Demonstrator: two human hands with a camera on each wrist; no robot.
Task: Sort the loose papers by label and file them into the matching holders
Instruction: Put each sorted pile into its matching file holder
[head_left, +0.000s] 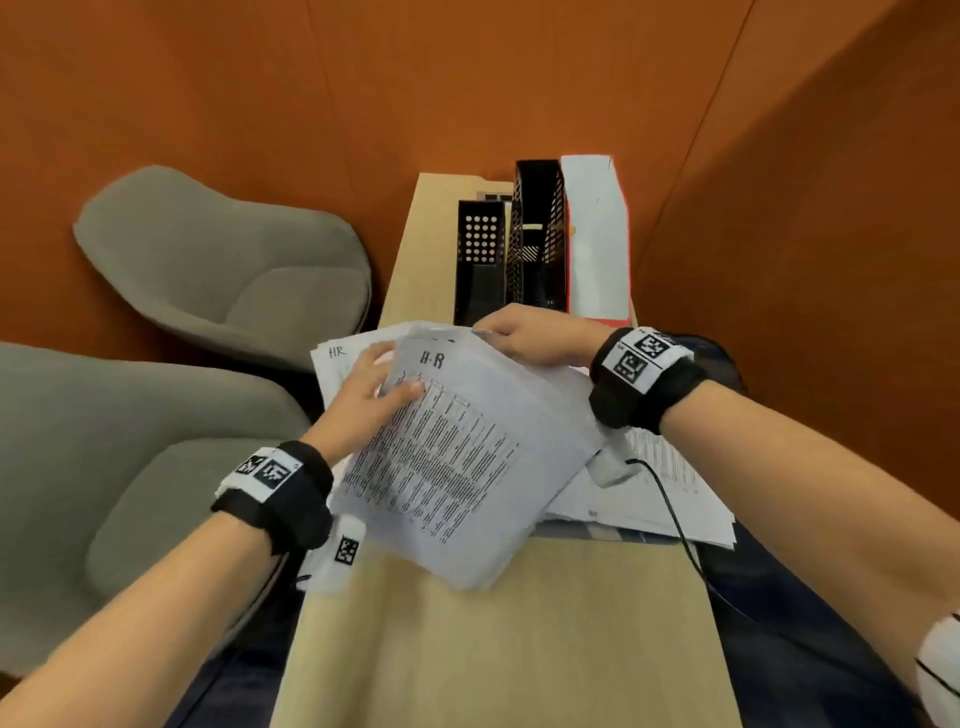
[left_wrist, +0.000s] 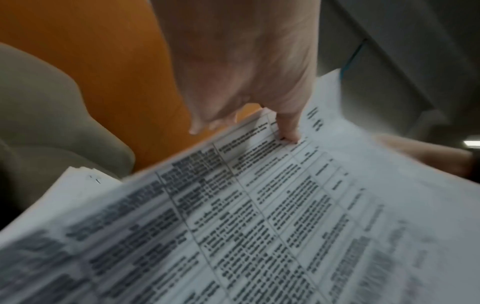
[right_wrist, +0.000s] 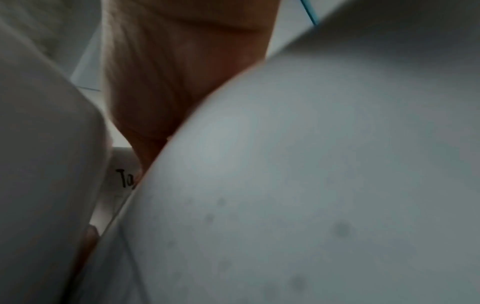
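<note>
Both grips are closed on one "H-R" sheaf (head_left: 447, 457): left hand (head_left: 371, 387) at 9 o'clock, right hand (head_left: 530, 332) at 12.

two grey chairs (head_left: 223, 270), orange wall (head_left: 363, 78)

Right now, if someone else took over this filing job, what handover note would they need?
Left hand: thumb pressed on the printed sheet marked H-R, fingers under it.
Right hand: grips the far edge of the same lifted bundle.
Another sheet marked HR lies beneath; more loose papers sit to the right on the wooden desk.
Three holders stand at the far end: two black ones and a white-and-red one.
Left: file the HR bundle, then sort the remaining papers.
</note>
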